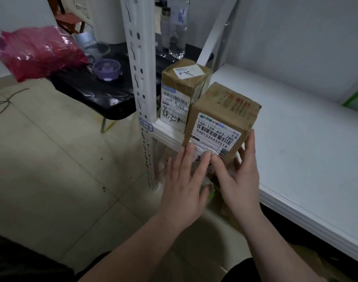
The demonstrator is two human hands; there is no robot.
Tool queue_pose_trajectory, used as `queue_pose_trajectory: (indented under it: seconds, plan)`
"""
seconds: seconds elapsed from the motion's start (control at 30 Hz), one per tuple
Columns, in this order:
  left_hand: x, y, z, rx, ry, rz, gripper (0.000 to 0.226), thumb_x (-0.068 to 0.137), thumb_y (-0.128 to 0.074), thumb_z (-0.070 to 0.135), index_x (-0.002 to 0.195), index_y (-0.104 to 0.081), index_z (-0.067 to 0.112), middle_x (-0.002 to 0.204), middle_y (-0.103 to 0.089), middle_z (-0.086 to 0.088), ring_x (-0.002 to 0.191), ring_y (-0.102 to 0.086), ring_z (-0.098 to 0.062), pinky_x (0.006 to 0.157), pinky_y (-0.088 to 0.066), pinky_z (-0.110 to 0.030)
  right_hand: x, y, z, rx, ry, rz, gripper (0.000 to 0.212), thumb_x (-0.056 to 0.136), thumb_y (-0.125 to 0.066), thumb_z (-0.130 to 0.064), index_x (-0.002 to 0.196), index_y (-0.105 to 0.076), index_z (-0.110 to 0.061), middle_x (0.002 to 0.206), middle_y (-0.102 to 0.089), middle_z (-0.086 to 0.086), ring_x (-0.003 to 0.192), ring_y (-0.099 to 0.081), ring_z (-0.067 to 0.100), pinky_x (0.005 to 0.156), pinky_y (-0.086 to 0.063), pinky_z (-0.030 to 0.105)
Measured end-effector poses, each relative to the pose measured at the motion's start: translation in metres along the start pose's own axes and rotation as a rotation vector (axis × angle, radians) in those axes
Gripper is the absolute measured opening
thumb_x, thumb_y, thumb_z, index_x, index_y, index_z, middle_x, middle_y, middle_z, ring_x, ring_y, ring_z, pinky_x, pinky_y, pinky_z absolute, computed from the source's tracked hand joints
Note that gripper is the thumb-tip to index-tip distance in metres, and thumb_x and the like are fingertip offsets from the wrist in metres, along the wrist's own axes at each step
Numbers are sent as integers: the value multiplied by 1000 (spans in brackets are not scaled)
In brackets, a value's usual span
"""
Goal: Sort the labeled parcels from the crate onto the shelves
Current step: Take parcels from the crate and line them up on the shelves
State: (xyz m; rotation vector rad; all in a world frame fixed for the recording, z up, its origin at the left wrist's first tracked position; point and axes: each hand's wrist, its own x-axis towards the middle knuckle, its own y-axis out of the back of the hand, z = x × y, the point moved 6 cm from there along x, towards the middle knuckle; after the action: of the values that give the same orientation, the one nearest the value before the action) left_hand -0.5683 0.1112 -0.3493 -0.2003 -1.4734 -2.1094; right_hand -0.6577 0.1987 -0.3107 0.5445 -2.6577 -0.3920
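Observation:
Two brown cardboard parcels stand on the white shelf (308, 143) at its left end. The far parcel (180, 92) carries a white label with "4-3-1" handwritten on it. The nearer parcel (223, 123) has a barcode label facing me and overhangs the shelf's front edge. My left hand (184, 180) lies with straight fingers against the lower front of that parcel. My right hand (237, 174) touches its lower right corner, thumb and fingers spread along the side. A tag reading "4-3" (146, 124) is stuck on the shelf post.
The white perforated shelf post (141, 82) rises left of the parcels. Behind it a black table (96, 94) holds a purple lid, bottles and a red plastic bag (37, 51). Tiled floor spreads to the left. More items sit under the shelf, mostly hidden.

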Motion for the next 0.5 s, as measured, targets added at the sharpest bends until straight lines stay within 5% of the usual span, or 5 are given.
queue_pose_trajectory:
  seconds: [0.1, 0.3, 0.4, 0.5]
  plan:
    - [3, -8, -2, 6, -7, -55, 75, 89, -36, 39, 151, 5, 30, 160, 4, -10, 147, 3, -28, 113, -17, -59, 5, -2, 2, 8, -23, 47, 81, 91, -62, -36, 155, -13, -31, 141, -51, -12, 125, -53, 2, 103, -49, 37]
    - [15, -19, -11, 56, -15, -134, 78, 89, -40, 41, 151, 6, 30, 160, 6, -9, 148, 4, -25, 112, -11, -63, 20, -4, 17, -15, -121, 78, 74, 95, -58, -35, 155, -14, -33, 101, -40, -64, 98, -46, -32, 91, -40, 14]
    - [18, -24, -14, 76, 0, -153, 76, 90, -41, 43, 152, 2, 30, 161, 3, -8, 147, 3, -24, 112, -4, -62, 28, -5, 24, -40, -161, 96, 75, 95, -57, -35, 155, -14, -29, 93, -38, -65, 92, -45, -34, 87, -37, 4]
    - [21, -26, -16, 95, 11, -156, 75, 90, -46, 41, 152, -6, 28, 161, -2, -7, 146, 4, -23, 110, -2, -61, 35, -6, 27, -40, -191, 122, 77, 93, -59, -37, 156, -15, -29, 111, -40, -51, 104, -50, -17, 103, -43, 24]
